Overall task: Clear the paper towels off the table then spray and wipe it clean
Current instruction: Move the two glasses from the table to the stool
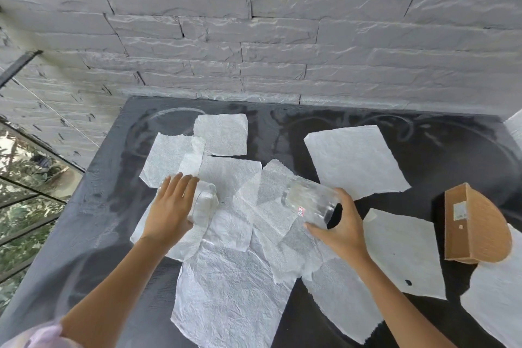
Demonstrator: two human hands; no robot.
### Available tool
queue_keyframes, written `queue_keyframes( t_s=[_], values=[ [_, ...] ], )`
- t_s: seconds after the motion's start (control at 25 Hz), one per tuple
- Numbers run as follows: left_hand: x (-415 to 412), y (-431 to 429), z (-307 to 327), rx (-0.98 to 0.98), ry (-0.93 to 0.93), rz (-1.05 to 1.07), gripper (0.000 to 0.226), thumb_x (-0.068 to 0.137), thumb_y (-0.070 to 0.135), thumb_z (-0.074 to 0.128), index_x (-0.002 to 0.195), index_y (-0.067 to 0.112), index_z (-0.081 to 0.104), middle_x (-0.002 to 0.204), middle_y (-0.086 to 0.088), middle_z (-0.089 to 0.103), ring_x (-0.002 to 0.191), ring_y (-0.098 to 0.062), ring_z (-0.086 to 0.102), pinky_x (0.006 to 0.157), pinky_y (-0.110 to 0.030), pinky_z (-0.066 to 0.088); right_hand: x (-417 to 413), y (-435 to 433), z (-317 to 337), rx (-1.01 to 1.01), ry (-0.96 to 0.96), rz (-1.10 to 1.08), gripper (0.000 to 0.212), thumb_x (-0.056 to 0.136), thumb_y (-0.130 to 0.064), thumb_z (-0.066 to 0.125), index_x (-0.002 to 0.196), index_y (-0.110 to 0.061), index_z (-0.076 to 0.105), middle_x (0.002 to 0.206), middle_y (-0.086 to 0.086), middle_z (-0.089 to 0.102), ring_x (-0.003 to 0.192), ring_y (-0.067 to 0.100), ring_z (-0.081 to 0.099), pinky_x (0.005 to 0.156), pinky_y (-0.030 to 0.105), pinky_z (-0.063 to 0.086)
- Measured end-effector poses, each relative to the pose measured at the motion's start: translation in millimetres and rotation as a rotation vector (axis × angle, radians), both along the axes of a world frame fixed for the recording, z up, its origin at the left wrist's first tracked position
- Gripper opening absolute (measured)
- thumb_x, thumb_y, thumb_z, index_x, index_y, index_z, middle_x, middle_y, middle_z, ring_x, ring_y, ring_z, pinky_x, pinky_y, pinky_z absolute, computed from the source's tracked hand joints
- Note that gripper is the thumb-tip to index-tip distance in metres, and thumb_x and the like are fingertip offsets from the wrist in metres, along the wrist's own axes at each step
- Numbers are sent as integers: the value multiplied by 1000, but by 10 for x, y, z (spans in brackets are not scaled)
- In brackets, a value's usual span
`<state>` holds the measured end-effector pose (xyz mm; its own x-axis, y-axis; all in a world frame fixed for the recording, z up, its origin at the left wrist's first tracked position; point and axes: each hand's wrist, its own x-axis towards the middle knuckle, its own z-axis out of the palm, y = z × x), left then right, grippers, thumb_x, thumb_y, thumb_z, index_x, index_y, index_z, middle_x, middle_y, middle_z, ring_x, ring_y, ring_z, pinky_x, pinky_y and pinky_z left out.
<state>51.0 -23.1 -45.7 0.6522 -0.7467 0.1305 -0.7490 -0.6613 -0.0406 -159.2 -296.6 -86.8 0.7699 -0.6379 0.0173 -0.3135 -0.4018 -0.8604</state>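
Several white paper towels [234, 285] lie flat and overlapping across a black table [113, 192]; others lie apart at the back right [353, 158] and front right [404, 251]. My left hand [172, 212] wraps a clear glass [204, 206] resting on the towels at centre left. My right hand [341, 229] grips a second clear glass [310, 200] with a small red-and-white sticker, tilted over the towels at centre. No spray bottle or wiping cloth is in view.
A cardboard holder [474, 223] with a rounded side stands on the table at right. A grey stone wall [254, 37] runs along the table's far edge. Glass panes with foliage behind [25, 178] are at left.
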Motion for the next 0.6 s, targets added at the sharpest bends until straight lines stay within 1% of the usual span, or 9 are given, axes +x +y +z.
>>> queue_keyframes(
  t_s=[0.08, 0.16, 0.24, 0.28, 0.32, 0.36, 0.44, 0.48, 0.6],
  values=[
    [-43, -10, 34, -108, 41, 85, 85, 35, 0, 87, 114, -9, 55, 111, -24, 62, 109, -45, 58, 95, -60, 44, 103, 48, 121, -25, -76, 14, 77, 52, -28, 90, 114, -31, 45, 112, -21, 52, 106, -5, 49, 83, 4, 37],
    [-129, -29, 90, -271, 134, 219, 89, 37, 4, 88, 117, -6, 51, 113, -23, 59, 106, -44, 56, 90, -58, 46, 231, 124, 246, -21, -139, 25, 73, 52, -30, 90, 111, -30, 47, 110, -18, 53, 105, 1, 52, 83, 8, 41],
    [-235, -66, 167, -484, 265, 412, 93, 43, 12, 90, 124, 3, 45, 118, -18, 57, 104, -39, 54, 77, -46, 47, 343, 231, 345, 14, -189, 15, 75, 52, -29, 91, 113, -29, 47, 110, -16, 55, 106, 2, 52, 87, 9, 40],
    [-299, -77, 205, -591, 322, 499, 93, 45, 17, 90, 125, 7, 42, 119, -15, 56, 104, -36, 54, 73, -39, 45, 373, 300, 386, 28, -206, 11, 78, 51, -29, 91, 115, -29, 47, 112, -15, 55, 108, 2, 52, 89, 9, 40],
    [-377, -69, 246, -682, 354, 559, 93, 47, 21, 90, 126, 10, 42, 120, -14, 57, 104, -34, 55, 73, -35, 42, 386, 389, 436, 39, -221, 14, 81, 50, -30, 92, 117, -29, 46, 114, -13, 55, 109, 1, 51, 91, 10, 40],
    [-451, -57, 275, -743, 366, 595, 94, 47, 25, 90, 126, 12, 42, 120, -12, 58, 105, -32, 55, 75, -34, 42, 388, 474, 478, 44, -231, 17, 83, 50, -31, 92, 119, -28, 46, 116, -12, 56, 110, 1, 50, 93, 12, 40],
    [-609, 7, 351, -807, 363, 647, 94, 46, 31, 90, 126, 14, 44, 118, -10, 60, 107, -30, 55, 81, -37, 43, 381, 652, 572, 49, -253, 27, 86, 48, -32, 92, 121, -26, 47, 118, -11, 56, 111, 0, 49, 95, 13, 40],
    [-694, 61, 384, -836, 367, 672, 94, 46, 32, 90, 126, 16, 44, 118, -8, 60, 108, -29, 54, 83, -38, 44, 373, 755, 620, 53, -266, 39, 87, 48, -32, 92, 121, -26, 47, 119, -11, 56, 111, 0, 49, 95, 11, 39],
    [-1007, 350, 471, -978, 448, 738, 90, 45, 33, 90, 122, 23, 44, 116, -1, 60, 106, -22, 54, 83, -33, 44, 319, 1146, 749, 58, -291, 92, 88, 47, -33, 93, 121, -31, 45, 120, -12, 55, 110, -4, 47, 93, 4, 35]
  ],
)
